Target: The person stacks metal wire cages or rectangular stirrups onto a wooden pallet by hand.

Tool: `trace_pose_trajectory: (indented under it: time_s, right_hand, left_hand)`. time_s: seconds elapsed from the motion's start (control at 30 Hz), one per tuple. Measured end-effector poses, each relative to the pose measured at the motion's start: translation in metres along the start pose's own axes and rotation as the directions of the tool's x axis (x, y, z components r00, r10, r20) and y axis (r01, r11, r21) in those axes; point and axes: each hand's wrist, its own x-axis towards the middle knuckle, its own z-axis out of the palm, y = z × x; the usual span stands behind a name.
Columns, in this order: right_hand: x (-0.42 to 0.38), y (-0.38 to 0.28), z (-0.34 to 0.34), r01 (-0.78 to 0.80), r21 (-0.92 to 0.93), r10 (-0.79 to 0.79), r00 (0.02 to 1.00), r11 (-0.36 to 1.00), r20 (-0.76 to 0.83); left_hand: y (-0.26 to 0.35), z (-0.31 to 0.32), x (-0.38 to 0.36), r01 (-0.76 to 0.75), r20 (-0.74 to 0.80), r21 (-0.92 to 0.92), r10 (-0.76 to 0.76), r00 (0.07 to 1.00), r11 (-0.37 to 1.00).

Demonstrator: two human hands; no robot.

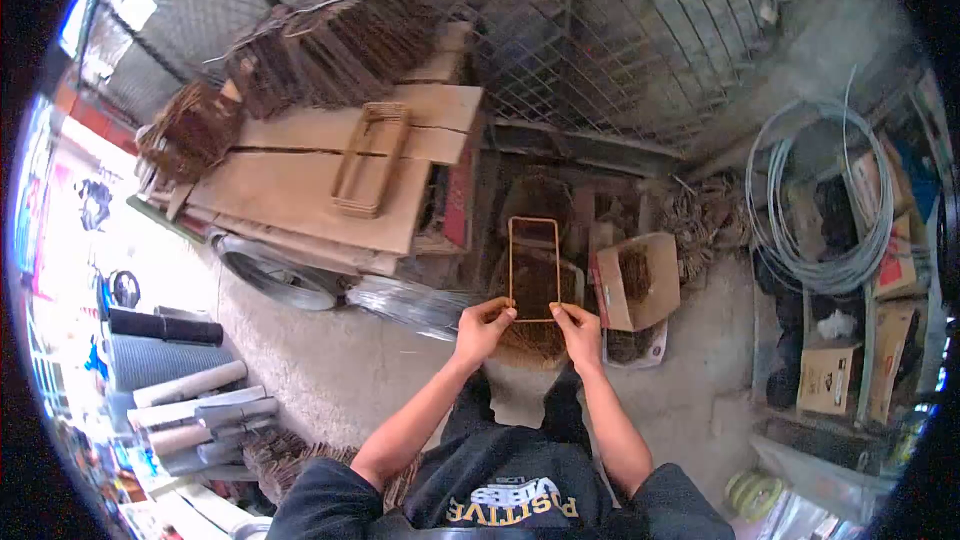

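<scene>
A thin rectangular wire frame (pixel 535 220) is held out in front of my body, its long sides pointing away from me. My left hand (pixel 484 328) pinches its near left corner between thumb and fingers. At the near right corner, my right hand (pixel 578 328) grips the same frame with thumb and fingers. Several similar rectangular frames (pixel 345 185) lie stacked on the cardboard-covered table (pixel 290 195) to the left. Beneath the held frame is a dark, partly hidden container or bundle on the floor.
Bundles of rusty frames (pixel 330 45) sit at the table's back. An open cardboard box (pixel 655 285) stands right of my hands. A wire coil (pixel 880 220) hangs by the right shelf. Silvery wire (pixel 405 305) and mesh rolls (pixel 190 385) lie left.
</scene>
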Motion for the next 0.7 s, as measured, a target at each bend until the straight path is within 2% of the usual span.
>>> trace_pose_trajectory:
  time_s: [0.03,0.1,0.17,0.23,0.3,0.37,0.43,0.5,0.53,0.63,0.7]
  right_hand:
    - [-0.001,-0.016,0.009,0.020,-0.006,-0.020,1.000,1.000,0.017]
    - [-0.013,-0.058,0.031,0.098,0.104,-0.093,0.995,0.990,-0.047]
    - [-0.020,-0.100,0.054,0.133,0.100,-0.127,0.990,0.986,-0.059]
    - [-0.019,-0.122,0.075,0.329,0.161,-0.328,0.944,0.930,-0.033]
    - [-0.014,-0.147,0.097,0.352,0.173,-0.357,0.934,0.920,0.001]
    - [-0.005,-0.164,0.120,0.479,0.185,-0.489,0.872,0.858,0.013]
    - [0.007,-0.177,0.139,0.526,0.129,-0.535,0.844,0.841,0.044]
    - [0.016,-0.190,0.164,0.525,0.140,-0.538,0.839,0.840,0.079]
    - [0.018,-0.202,0.175,0.544,0.106,-0.552,0.830,0.833,0.079]
    - [0.037,-0.219,0.207,0.578,0.079,-0.584,0.805,0.812,0.105]
    - [0.047,-0.229,0.223,0.548,0.088,-0.555,0.822,0.832,0.123]
  left_hand:
    - [0.021,-0.012,-0.003,-0.061,-0.017,0.018,0.062,0.998,0.998]
    - [0.072,-0.043,-0.016,-0.055,-0.009,0.058,0.055,0.998,0.997]
    - [0.098,-0.067,-0.020,-0.220,-0.061,0.071,0.225,0.973,0.973]
    - [0.132,-0.091,-0.023,-0.300,-0.120,0.041,0.303,0.946,0.953]
    - [0.157,-0.123,-0.020,-0.300,-0.114,0.139,0.317,0.942,0.944]
    - [0.169,-0.154,-0.012,-0.363,-0.106,0.206,0.390,0.915,0.909]
    - [0.178,-0.176,-0.003,-0.335,-0.134,0.198,0.364,0.922,0.921]
    - [0.182,-0.198,0.010,-0.333,-0.205,0.298,0.400,0.893,0.895]
    - [0.180,-0.208,0.022,-0.360,-0.221,0.285,0.426,0.877,0.888]
    - [0.190,-0.237,0.047,-0.323,-0.212,0.359,0.413,0.886,0.876]
    - [0.197,-0.251,0.061,-0.278,-0.230,0.362,0.374,0.899,0.890]
